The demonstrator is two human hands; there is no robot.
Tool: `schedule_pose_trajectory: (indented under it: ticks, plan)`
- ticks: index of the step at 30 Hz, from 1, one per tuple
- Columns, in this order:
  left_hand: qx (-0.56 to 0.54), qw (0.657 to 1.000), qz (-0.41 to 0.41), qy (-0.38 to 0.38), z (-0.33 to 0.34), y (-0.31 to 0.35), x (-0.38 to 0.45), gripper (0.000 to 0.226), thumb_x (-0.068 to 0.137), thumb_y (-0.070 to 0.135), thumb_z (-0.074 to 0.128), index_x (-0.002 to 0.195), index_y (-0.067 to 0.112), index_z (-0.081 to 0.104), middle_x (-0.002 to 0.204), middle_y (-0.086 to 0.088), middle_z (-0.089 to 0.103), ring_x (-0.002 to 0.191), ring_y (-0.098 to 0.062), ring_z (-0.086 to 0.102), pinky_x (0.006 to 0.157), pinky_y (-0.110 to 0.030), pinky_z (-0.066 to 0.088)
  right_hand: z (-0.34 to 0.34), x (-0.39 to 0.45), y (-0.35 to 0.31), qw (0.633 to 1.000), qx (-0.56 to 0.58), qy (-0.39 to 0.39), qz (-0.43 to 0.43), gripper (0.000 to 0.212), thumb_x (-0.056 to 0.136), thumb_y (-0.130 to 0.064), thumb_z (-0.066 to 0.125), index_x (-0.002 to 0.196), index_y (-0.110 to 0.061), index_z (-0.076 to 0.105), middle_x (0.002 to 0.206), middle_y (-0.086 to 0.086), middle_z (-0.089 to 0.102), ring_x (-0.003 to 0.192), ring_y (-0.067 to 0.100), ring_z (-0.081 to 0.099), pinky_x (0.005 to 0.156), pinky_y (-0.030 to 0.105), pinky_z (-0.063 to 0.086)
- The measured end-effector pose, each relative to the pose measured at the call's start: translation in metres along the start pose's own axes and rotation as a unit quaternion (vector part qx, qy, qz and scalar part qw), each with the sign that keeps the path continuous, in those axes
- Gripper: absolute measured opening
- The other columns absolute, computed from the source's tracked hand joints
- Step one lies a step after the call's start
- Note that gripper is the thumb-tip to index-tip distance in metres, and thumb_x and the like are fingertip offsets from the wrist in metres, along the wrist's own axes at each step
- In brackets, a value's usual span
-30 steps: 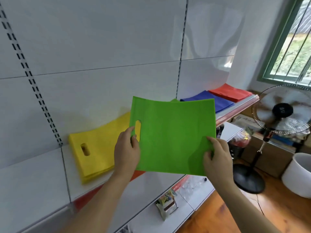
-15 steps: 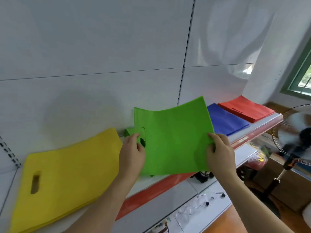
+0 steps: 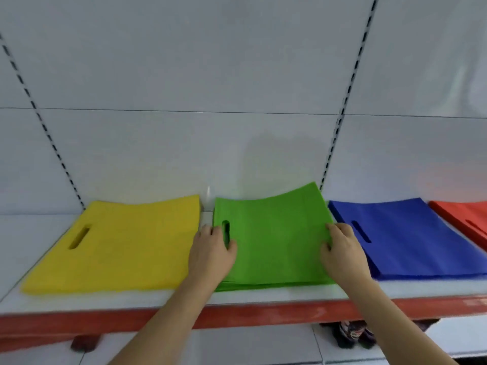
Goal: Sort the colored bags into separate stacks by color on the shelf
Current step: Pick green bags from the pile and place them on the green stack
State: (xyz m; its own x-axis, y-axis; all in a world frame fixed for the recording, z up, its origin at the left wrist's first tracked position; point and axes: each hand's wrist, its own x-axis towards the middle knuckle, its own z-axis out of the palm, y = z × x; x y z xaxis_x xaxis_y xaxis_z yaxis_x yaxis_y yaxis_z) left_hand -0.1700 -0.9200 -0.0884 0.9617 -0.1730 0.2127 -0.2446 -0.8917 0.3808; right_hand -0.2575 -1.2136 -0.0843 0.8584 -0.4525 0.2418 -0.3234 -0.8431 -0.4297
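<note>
A green bag (image 3: 274, 233) lies on top of the green stack in the middle of the white shelf (image 3: 158, 299). My left hand (image 3: 210, 252) grips its left edge by the handle slot, thumb on top. My right hand (image 3: 342, 255) grips its right edge. The bag's far edge still curls up against the back wall. A yellow stack (image 3: 123, 246) lies to the left, a blue stack (image 3: 411, 238) to the right, and a red stack (image 3: 466, 219) at the far right edge of view.
The shelf has a red front strip (image 3: 263, 316) and a white slotted back panel (image 3: 237, 101). A lower white shelf (image 3: 237, 346) sits beneath, with a dark patterned object (image 3: 350, 333) on it under my right arm.
The green bag has gone from held up in the air down onto the green stack on the shelf. My view has turned left and down, so the fan and window are out of sight.
</note>
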Motion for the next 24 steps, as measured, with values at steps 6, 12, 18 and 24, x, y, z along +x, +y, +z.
schedule_pose_trajectory:
  ticks: [6, 12, 18, 24]
  plan:
    - [0.092, 0.995, -0.002, -0.037, 0.01, 0.003, 0.002, 0.062, 0.101, 0.059, 0.043, 0.137, 0.011, 0.058, 0.13, -0.008, 0.06, 0.12, -0.026, 0.055, 0.101, -0.041, 0.051, 0.016, 0.012, 0.017, 0.998, -0.032, -0.047, -0.023, 0.051, 0.101, -0.033, 0.058, 0.143, -0.004, 0.055, 0.145, 0.009, 0.051, 0.118, 0.026, 0.059, 0.096, 0.045, 0.057]
    - [0.138, 0.988, 0.003, -0.063, 0.012, 0.011, 0.0, 0.072, 0.101, 0.063, 0.038, 0.149, 0.009, 0.048, 0.139, -0.013, 0.06, 0.124, -0.03, 0.056, 0.103, -0.042, 0.051, 0.022, 0.013, 0.022, 0.989, -0.119, -0.075, -0.038, 0.063, 0.102, -0.058, 0.048, 0.14, -0.008, 0.055, 0.15, 0.01, 0.05, 0.134, 0.028, 0.051, 0.115, 0.043, 0.046]
    - [0.147, 0.987, -0.01, -0.063, 0.013, 0.017, -0.002, 0.069, 0.102, 0.058, 0.038, 0.151, 0.009, 0.045, 0.139, -0.015, 0.058, 0.12, -0.029, 0.058, 0.096, -0.041, 0.055, 0.019, 0.011, 0.017, 0.979, -0.149, -0.137, -0.035, 0.098, 0.096, -0.082, 0.025, 0.161, -0.009, 0.034, 0.171, 0.018, 0.022, 0.158, 0.035, 0.024, 0.129, 0.048, 0.025]
    - [0.136, 0.99, -0.021, -0.024, 0.001, 0.024, -0.007, 0.073, 0.102, 0.059, 0.038, 0.157, 0.012, 0.039, 0.165, -0.018, 0.033, 0.148, -0.035, 0.036, 0.117, -0.05, 0.041, 0.012, 0.007, 0.008, 0.982, -0.15, -0.097, -0.057, 0.096, 0.097, -0.08, 0.023, 0.164, -0.011, 0.027, 0.175, 0.017, 0.01, 0.162, 0.035, 0.007, 0.131, 0.051, 0.02]
